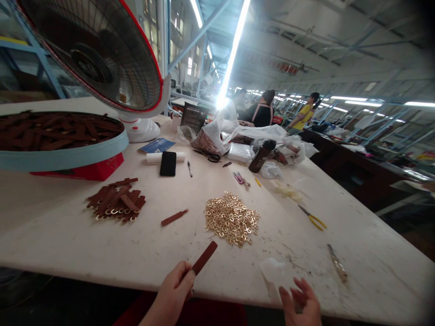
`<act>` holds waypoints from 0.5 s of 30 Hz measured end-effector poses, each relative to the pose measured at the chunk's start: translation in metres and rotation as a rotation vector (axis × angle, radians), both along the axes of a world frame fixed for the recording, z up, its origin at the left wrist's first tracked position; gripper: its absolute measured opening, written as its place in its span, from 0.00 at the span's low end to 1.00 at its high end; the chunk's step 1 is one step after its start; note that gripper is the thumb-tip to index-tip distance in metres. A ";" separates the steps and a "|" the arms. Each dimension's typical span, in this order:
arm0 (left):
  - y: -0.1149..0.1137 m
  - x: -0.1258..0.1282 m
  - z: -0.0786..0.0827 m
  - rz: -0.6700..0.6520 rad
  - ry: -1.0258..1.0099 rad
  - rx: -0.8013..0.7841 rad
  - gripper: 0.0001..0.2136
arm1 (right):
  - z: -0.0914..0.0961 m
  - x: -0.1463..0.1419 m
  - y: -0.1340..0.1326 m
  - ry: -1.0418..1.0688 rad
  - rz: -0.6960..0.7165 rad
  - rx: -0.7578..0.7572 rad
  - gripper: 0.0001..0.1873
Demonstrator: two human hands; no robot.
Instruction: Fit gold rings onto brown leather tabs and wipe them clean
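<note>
A worker's left hand pinches a brown strap at the table edge; the right hand hangs spread and empty by a white scrap. A small pile of ringed straps looks finished, with many gold rings loose. The blue-rimmed tray remains heaped with plain straps.

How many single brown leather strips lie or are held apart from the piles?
2: one leather strip is held in the left hand; another loose strip lies on the table. Others may be hidden.
</note>
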State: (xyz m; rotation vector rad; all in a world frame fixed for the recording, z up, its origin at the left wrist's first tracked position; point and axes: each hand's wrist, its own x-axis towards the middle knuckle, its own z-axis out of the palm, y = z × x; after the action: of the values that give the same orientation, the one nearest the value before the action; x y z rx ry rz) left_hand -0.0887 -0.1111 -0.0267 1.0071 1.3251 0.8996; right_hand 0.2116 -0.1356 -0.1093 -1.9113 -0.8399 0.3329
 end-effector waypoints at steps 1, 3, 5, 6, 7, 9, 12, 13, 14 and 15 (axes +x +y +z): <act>0.000 0.000 -0.002 0.001 -0.001 0.008 0.12 | 0.004 -0.004 0.006 -0.037 0.041 -0.022 0.43; 0.000 -0.002 -0.005 0.009 -0.001 0.022 0.12 | 0.014 -0.013 0.019 -0.047 0.118 -0.077 0.43; 0.000 -0.004 -0.007 0.025 0.002 0.036 0.12 | 0.022 -0.021 0.029 -0.050 0.130 -0.162 0.37; 0.000 -0.005 -0.007 0.030 0.004 0.037 0.13 | 0.025 -0.025 0.032 -0.060 0.130 -0.186 0.34; 0.000 -0.006 -0.008 0.032 0.004 0.034 0.13 | 0.028 -0.029 0.033 -0.073 0.136 -0.185 0.30; 0.000 -0.006 -0.008 0.027 -0.003 0.025 0.15 | 0.032 -0.042 0.029 -0.111 0.200 -0.110 0.25; 0.001 -0.004 -0.009 0.006 0.006 0.024 0.16 | 0.044 -0.074 0.017 -0.198 0.526 0.084 0.18; 0.001 -0.003 -0.009 -0.003 0.016 0.033 0.16 | 0.049 -0.085 0.014 -0.235 0.676 0.119 0.14; 0.001 -0.002 -0.009 -0.012 0.025 0.045 0.16 | 0.055 -0.095 0.012 -0.288 0.811 0.126 0.12; 0.001 -0.002 -0.008 -0.025 0.032 0.059 0.15 | 0.060 -0.104 0.012 -0.357 0.922 0.115 0.10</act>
State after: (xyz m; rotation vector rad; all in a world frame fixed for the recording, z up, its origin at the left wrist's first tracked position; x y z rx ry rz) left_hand -0.0906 -0.1102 -0.0350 1.0854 1.3164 0.9114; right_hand 0.1081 -0.1235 -0.0490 -1.3832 -1.9219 0.4749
